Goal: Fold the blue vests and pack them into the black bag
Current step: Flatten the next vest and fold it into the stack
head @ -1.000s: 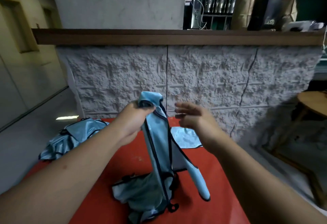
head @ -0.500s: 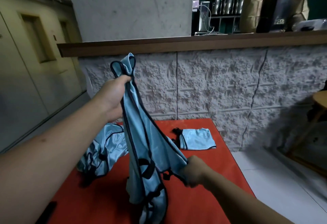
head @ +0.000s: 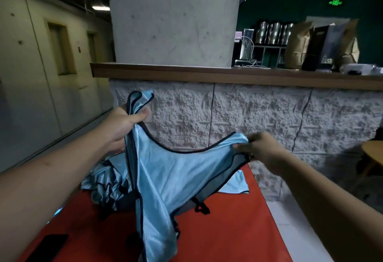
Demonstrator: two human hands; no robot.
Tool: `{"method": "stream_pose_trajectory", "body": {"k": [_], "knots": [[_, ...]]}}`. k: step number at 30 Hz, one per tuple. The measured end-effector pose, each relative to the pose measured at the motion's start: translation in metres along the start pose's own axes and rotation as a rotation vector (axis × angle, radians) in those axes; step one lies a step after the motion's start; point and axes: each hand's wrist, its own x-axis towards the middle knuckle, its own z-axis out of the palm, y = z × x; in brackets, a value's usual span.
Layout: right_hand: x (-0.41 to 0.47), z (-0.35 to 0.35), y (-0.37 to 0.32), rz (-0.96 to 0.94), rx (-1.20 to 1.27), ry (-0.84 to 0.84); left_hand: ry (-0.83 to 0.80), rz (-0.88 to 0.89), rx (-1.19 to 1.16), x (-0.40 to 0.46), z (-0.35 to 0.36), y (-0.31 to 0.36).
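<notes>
While both hands, left (head: 122, 124) and right (head: 262, 149), pinch the vest (head: 165, 170) above the table (head: 238, 230), its slick fabric could slip; bag apparently out of view.

Left hand (head: 122, 124) raised in a pinching grip, right hand (head: 262, 151) lower, pinching

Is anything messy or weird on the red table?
Yes. A crumpled pile of blue vests lies bunched at the table's far left, unfolded. The left hand and right hand hold another vest stretched above it.
</notes>
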Motion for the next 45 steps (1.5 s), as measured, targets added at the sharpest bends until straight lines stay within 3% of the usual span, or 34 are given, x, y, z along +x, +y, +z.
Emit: {"method": "stream_pose_trajectory", "body": {"k": [6,13,19,22,24,28,30,34,41,45], "knots": [[-0.015,-0.035,-0.078,-0.101,0.235,0.154,-0.038,0.016,-0.081,-0.004,-0.019,0.039],[-0.031,-0.075,-0.125,-0.166,0.054,0.194,-0.027,0.044,-0.085,-0.016,-0.039,0.088],[-0.053,-0.104,-0.160,-0.179,-0.086,0.215,0.009,0.022,0.079,-0.032,-0.057,0.124],[-0.071,-0.115,-0.174,-0.192,-0.132,0.161,-0.031,0.023,0.179,-0.041,-0.069,0.139],[-0.084,-0.119,-0.181,-0.168,-0.173,0.039,-0.053,0.005,0.248,-0.048,-0.075,0.146],[-0.088,-0.125,-0.188,-0.095,-0.123,-0.089,-0.068,-0.016,0.227,-0.048,-0.080,0.149],[-0.072,-0.123,-0.186,-0.083,-0.060,-0.044,-0.019,-0.004,0.192,-0.033,-0.078,0.140],[-0.019,-0.099,-0.151,-0.086,-0.167,0.046,0.144,0.006,0.245,0.014,-0.059,0.094],[0.095,-0.022,-0.024,-0.005,-0.365,0.150,0.129,-0.057,0.417,0.099,0.001,-0.053],[0.147,0.019,0.054,0.044,-0.389,0.152,0.114,-0.124,0.376,0.131,0.034,-0.141]]}}
